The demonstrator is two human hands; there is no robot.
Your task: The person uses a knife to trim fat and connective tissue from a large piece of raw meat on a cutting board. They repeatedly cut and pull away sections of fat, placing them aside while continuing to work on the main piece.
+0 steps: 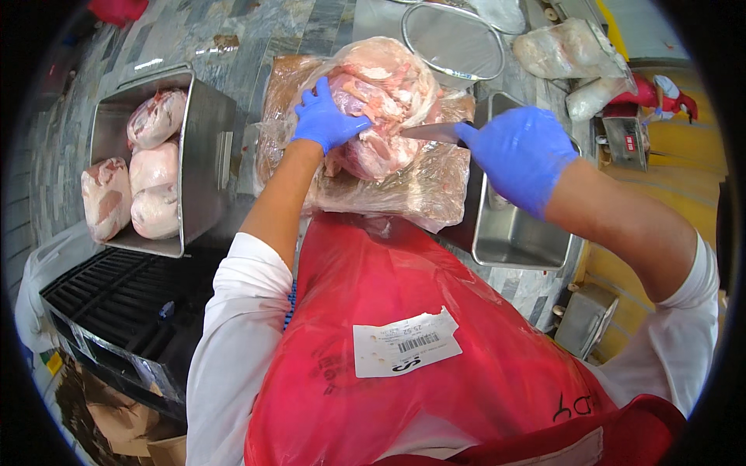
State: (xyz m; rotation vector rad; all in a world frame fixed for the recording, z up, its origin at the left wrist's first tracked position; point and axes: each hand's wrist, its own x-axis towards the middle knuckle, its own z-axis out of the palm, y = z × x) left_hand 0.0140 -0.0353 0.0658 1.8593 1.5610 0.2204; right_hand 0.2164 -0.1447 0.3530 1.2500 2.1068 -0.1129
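A large piece of raw pink meat (381, 147) with pale fat lies on a plastic-wrapped board or box (431, 194) in front of me. My left hand (326, 120), in a blue glove, rests on the meat's left side with its fingers spread. In my blue-gloved right hand (524, 155) is a knife (435, 132), its blade pointing left. The blade's tip reaches the right side of the meat; whether it has cut in I cannot tell. My right fingers wrap around the handle, which is mostly hidden.
A metal tub (186, 155) at left holds several pieces of meat (155, 167). Another metal tub (517, 241) stands under my right arm. Beyond lie an oval rimmed tray (454, 74) and bagged meat (563, 50). A black slatted crate (116, 299) sits at lower left. Another person (660, 93) appears far right.
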